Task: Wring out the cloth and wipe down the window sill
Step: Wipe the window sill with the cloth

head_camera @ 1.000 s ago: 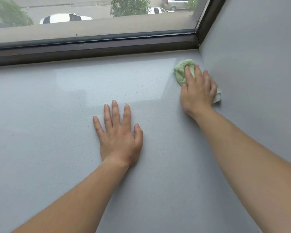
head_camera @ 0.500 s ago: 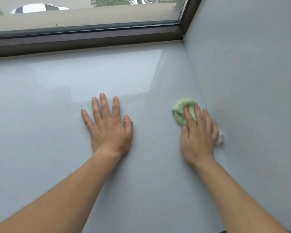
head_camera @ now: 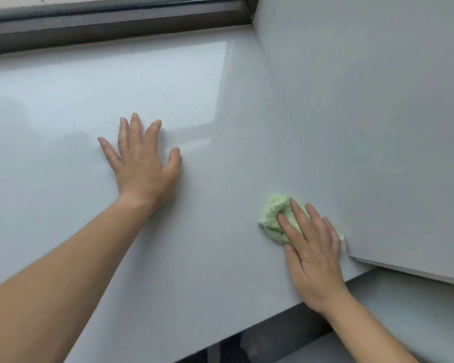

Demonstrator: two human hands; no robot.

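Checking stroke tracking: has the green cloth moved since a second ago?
Yes. The cloth, pressed under the right hand, has slid along the side wall, away from the window frame and toward the front edge of the sill.

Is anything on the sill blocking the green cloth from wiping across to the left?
Only the left hand, flat on the sill, lies in that path. The right hand presses the cloth beside the side wall.
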